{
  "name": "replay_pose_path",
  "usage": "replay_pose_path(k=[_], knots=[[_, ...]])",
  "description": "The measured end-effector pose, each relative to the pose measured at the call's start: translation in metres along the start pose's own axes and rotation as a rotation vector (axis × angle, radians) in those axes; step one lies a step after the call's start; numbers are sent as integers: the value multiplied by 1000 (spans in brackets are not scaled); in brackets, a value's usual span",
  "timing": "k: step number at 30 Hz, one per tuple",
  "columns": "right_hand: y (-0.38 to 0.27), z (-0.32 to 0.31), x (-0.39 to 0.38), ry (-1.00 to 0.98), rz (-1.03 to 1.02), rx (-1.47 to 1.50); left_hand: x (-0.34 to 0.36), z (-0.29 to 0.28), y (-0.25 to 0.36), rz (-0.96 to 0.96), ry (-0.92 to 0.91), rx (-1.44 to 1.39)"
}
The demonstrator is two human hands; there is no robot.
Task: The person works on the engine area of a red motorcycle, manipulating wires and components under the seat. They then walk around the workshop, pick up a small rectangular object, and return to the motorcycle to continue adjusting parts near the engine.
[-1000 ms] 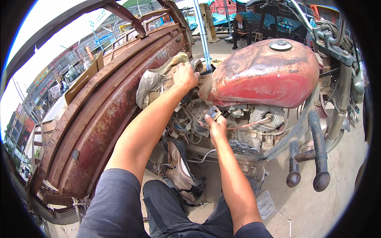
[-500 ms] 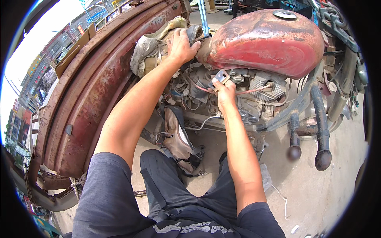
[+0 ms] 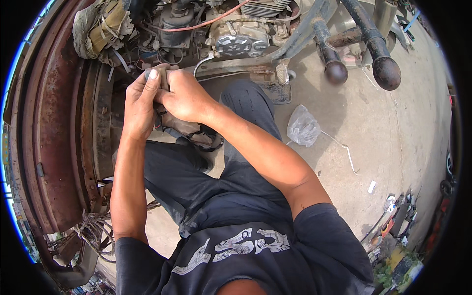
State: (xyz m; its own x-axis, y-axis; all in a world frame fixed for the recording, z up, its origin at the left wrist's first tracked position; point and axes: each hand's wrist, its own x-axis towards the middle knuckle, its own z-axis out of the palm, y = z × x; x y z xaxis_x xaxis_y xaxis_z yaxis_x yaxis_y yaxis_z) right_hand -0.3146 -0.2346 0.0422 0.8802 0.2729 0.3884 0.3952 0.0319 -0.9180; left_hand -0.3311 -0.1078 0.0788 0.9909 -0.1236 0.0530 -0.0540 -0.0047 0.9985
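Observation:
My left hand (image 3: 140, 101) and my right hand (image 3: 184, 96) are pressed together just below the old motorcycle's engine (image 3: 236, 34). Both close around a small grey object (image 3: 153, 73) whose top edge shows by my left thumb; its shape is mostly hidden by my fingers. I am squatting, my dark trousers (image 3: 211, 172) under my forearms. A black sandal (image 3: 201, 137) lies under my hands.
A rusty curved fender (image 3: 54, 128) runs down the left. Two dark exhaust pipes (image 3: 378, 54) jut out at the upper right. A crumpled clear plastic bag (image 3: 302, 127) and a thin wire (image 3: 346, 152) lie on the concrete floor. Tools and clutter sit at the lower right.
Both hands have come away from the engine and the red tank and joined lower down around a small object. My head has tilted down, so the tank is out of view.

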Motion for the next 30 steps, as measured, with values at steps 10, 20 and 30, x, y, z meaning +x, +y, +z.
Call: replay_pose_path(k=[10, 20, 30], knots=[[44, 50, -41, -128, 270, -64, -52, -53, -50, -51, 321, -70], [115, 10, -13, 207, 703, 599, -29, -45, -148, -346, 312, -537], [137, 12, 28, 284, 799, 420, 9, -47, -183, -532, 249, -713]])
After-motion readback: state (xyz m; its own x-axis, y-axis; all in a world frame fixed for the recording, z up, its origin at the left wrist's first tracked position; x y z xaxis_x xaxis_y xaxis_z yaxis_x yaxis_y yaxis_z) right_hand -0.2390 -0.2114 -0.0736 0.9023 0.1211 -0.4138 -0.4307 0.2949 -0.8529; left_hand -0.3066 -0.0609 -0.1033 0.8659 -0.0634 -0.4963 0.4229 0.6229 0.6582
